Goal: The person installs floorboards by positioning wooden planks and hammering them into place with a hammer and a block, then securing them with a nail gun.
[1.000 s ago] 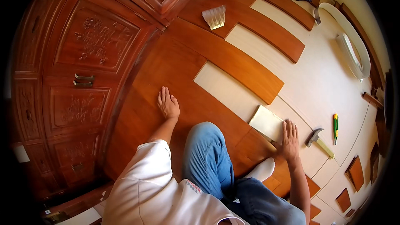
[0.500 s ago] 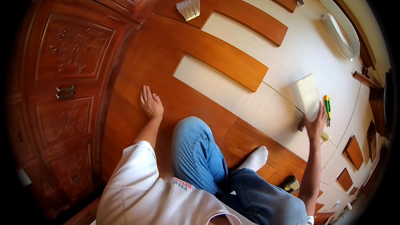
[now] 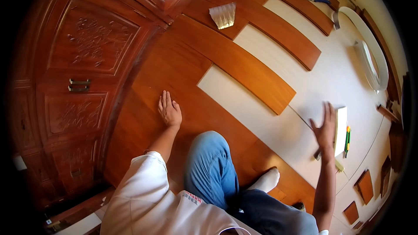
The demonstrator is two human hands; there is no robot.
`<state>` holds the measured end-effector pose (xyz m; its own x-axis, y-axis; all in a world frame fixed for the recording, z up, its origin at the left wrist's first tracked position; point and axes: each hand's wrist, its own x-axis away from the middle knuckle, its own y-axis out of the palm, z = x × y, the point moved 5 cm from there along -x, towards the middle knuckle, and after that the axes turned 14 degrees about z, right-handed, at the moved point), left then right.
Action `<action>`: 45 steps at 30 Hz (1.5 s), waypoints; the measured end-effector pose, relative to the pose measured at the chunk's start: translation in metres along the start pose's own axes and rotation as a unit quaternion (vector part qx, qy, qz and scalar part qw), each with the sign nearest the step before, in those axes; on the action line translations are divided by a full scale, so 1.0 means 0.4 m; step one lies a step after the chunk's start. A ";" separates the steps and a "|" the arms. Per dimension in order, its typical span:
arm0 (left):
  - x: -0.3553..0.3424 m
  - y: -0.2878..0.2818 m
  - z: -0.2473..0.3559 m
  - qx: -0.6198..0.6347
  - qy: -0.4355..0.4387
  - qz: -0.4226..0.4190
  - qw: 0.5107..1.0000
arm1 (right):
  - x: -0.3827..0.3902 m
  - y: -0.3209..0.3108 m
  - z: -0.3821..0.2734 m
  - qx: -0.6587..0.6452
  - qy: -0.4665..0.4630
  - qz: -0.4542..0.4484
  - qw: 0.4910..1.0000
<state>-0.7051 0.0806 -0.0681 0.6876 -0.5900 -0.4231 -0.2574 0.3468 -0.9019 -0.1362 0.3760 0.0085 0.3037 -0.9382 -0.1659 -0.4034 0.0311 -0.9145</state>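
Note:
My left hand [image 3: 170, 110] lies flat on the laid wooden floorboards [image 3: 172, 69], holding nothing. Over the pale floor on the right, my right hand [image 3: 324, 131] has its fingers spread, with nothing in its grasp. Just right of it is a white rectangular block [image 3: 341, 126], seen narrow side on; whether the hand touches it I cannot tell. A green and yellow utility knife [image 3: 347, 142] lies beyond the block. Partly hidden by my right wrist is a small dark object [image 3: 317, 154], and a yellowish piece [image 3: 339, 165] shows on the wrist's other side.
Staggered plank ends [image 3: 265, 89] reach over the pale underlay [image 3: 244, 100]. A crumpled clear plastic piece [image 3: 223, 16] rests on the boards. Carved wooden cabinets [image 3: 91, 39] line the left. A white coiled strip [image 3: 370, 67], blue-handled tool [image 3: 318, 0] and wood offcuts [image 3: 365, 187] lie right.
My right hand has let go of the white block, opened, and moved slightly left of it. The block has turned narrow side up. My left hand stays on the boards; the whole view has shifted.

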 end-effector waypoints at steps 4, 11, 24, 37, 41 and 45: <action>0.000 0.008 0.001 0.004 0.000 0.002 1.000 | -0.059 0.153 -0.273 -0.004 -0.162 -0.029 0.986; 0.000 0.011 -0.008 0.014 0.003 0.000 1.000 | -0.102 0.271 -0.357 -0.005 -0.134 -0.056 0.989; 0.004 0.003 -0.001 0.009 -0.002 -0.012 1.000 | -0.105 0.158 -0.355 -0.010 -0.254 0.163 0.953; 0.032 0.063 -0.046 0.100 0.023 -0.010 0.995 | -0.269 0.086 -0.191 -0.126 -0.108 0.128 0.978; 0.017 0.038 -0.024 -0.021 0.027 -0.022 0.999 | -0.336 0.153 -0.122 -0.122 -0.090 0.133 0.979; 0.017 -0.012 0.020 0.010 0.049 0.024 0.998 | -0.364 0.203 -0.061 -0.112 -0.077 0.068 0.988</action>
<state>-0.6935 0.0807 -0.0659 0.6052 -0.6404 -0.4728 -0.2744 0.3896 -0.8791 -0.2344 0.5066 -0.0326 0.3539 -0.8665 -0.3521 -0.6252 0.0608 -0.7781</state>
